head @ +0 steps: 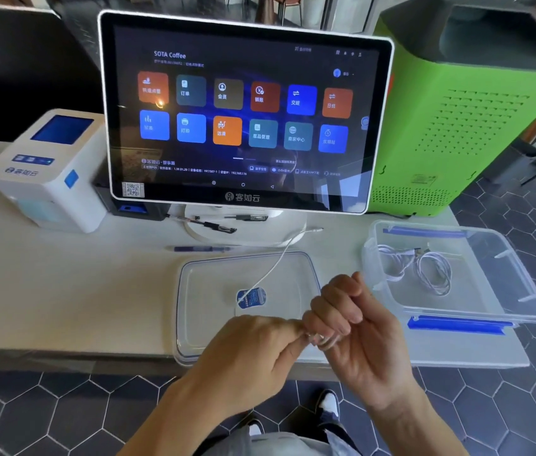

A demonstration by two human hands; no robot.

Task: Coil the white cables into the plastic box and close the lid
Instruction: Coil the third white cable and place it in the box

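Counter (63, 291): pale top carrying everything, with a touchscreen till (243, 110) at the back.
Plastic box (523, 284): open, on the person's right side; two white cables already coiled (424, 268) lie on its floor.
Lid (201, 330): lying flat just left of the box, near the counter's front edge, under the hands.
Loose white cable (270, 274): runs from its plug near the till's stand, across the lid, down to the hands.
Right hand (358, 334): fingers curled shut around small loops of the cable.
Left hand (253, 350): fingertips pinched on the cable just beside the right hand, feeding it.
Doing it well: probably keep loops even and small enough for the box, draw slack gently so the plug does not snag the pens (217, 225), hold the coil closed until it rests inside.
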